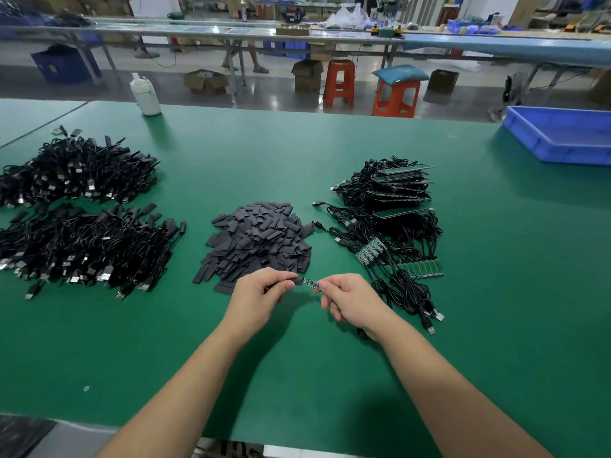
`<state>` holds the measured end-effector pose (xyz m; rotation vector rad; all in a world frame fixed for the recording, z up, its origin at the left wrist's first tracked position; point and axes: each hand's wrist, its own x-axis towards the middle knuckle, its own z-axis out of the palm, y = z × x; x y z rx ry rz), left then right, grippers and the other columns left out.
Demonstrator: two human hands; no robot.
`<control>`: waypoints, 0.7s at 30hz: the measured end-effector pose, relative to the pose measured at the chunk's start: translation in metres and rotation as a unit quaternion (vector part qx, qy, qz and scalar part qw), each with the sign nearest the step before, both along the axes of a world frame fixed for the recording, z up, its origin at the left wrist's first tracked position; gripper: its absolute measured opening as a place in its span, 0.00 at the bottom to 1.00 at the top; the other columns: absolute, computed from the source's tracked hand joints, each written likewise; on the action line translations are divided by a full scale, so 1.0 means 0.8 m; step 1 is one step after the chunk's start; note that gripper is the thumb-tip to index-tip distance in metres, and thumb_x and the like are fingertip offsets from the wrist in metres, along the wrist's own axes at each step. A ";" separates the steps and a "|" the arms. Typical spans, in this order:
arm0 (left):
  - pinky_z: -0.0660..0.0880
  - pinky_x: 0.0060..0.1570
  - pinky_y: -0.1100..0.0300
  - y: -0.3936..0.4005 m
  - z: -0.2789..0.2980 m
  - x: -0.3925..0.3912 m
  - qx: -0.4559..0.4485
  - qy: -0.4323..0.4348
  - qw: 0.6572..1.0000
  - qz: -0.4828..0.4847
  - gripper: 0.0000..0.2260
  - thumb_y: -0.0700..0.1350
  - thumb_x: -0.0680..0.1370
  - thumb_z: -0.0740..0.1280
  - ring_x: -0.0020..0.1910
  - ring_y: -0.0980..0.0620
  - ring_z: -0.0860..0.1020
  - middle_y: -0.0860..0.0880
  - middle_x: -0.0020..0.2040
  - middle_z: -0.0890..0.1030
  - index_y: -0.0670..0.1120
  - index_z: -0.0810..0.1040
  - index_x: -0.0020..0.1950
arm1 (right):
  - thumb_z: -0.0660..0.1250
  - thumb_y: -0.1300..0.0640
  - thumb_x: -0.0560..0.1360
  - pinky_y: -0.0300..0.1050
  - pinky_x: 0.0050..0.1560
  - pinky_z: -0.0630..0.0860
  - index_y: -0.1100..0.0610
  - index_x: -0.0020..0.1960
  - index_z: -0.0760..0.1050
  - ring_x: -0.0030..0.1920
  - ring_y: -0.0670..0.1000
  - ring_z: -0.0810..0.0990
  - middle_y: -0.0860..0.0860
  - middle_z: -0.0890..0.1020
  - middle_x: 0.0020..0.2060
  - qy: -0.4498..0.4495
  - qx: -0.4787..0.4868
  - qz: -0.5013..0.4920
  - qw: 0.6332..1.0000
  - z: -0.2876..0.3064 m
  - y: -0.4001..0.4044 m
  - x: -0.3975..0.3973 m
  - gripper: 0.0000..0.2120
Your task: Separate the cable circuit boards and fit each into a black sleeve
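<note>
Holding circuit board (310, 283) level, left-right, entering black sleeve (298, 281)

Both bare forearms enter from the lower edge and converge toward the centre, held above the worktop (330, 375). Left hand (261, 294): back of hand toward the camera, wrist roughly straight, thumb and forefinger pinching a sleeve (299, 281) at their tips, the remaining fingers curled under the palm. Right hand (350, 300): mirrored pose, knuckles up, thumb and forefinger pinching the near end of a board (310, 283), the other fingers loosely curled below. The two pinches face each other, fingertips close but apart. Whether the board's tip has entered the sleeve cannot be resolved at this size. A cable probably runs under the right palm.
</note>
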<state>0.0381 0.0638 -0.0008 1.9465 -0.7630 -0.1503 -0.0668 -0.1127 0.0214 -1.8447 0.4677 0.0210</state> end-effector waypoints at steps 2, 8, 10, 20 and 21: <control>0.70 0.38 0.71 0.000 0.001 -0.003 0.004 0.008 1.000 0.002 0.09 0.44 0.76 0.72 0.34 0.59 0.76 0.57 0.35 0.80 0.58 0.85 0.51 | 0.60 0.57 0.83 0.35 0.31 0.72 0.57 0.49 0.80 0.23 0.45 0.70 0.47 0.80 0.31 0.000 -0.004 0.002 1.000 0.000 0.001 -0.001 0.11; 0.72 0.45 0.69 0.001 0.005 -0.009 0.051 -0.007 0.999 -0.008 0.10 0.45 0.75 0.74 0.38 0.61 0.78 0.56 0.41 0.82 0.50 0.84 0.56 | 0.58 0.57 0.84 0.40 0.32 0.72 0.58 0.49 0.80 0.23 0.45 0.70 0.47 0.78 0.30 0.018 -0.046 0.027 0.998 0.002 0.002 -0.001 0.12; 0.73 0.49 0.65 0.000 0.007 -0.010 0.069 -0.035 0.997 -0.005 0.12 0.46 0.75 0.73 0.42 0.60 0.78 0.53 0.45 0.83 0.49 0.84 0.58 | 0.58 0.57 0.84 0.40 0.32 0.72 0.57 0.49 0.80 0.23 0.45 0.70 0.47 0.78 0.30 0.020 -0.065 0.038 0.997 0.003 0.003 0.000 0.13; 0.76 0.47 0.58 -0.004 0.012 -0.007 0.121 -0.236 0.957 -0.115 0.09 0.47 0.76 0.73 0.46 0.51 0.78 0.52 0.49 0.84 0.47 0.85 0.54 | 0.57 0.54 0.83 0.46 0.36 0.76 0.54 0.37 0.75 0.23 0.47 0.73 0.47 0.78 0.23 0.043 -0.149 0.108 0.982 0.006 0.008 0.001 0.18; 0.77 0.46 0.57 -0.005 0.013 -0.008 0.123 -0.228 0.958 -0.119 0.09 0.48 0.76 0.72 0.46 0.52 0.79 0.53 0.49 0.84 0.48 0.85 0.54 | 0.57 0.55 0.84 0.43 0.33 0.75 0.53 0.39 0.76 0.23 0.45 0.74 0.45 0.80 0.25 0.041 -0.139 0.110 0.983 0.005 0.008 0.002 0.16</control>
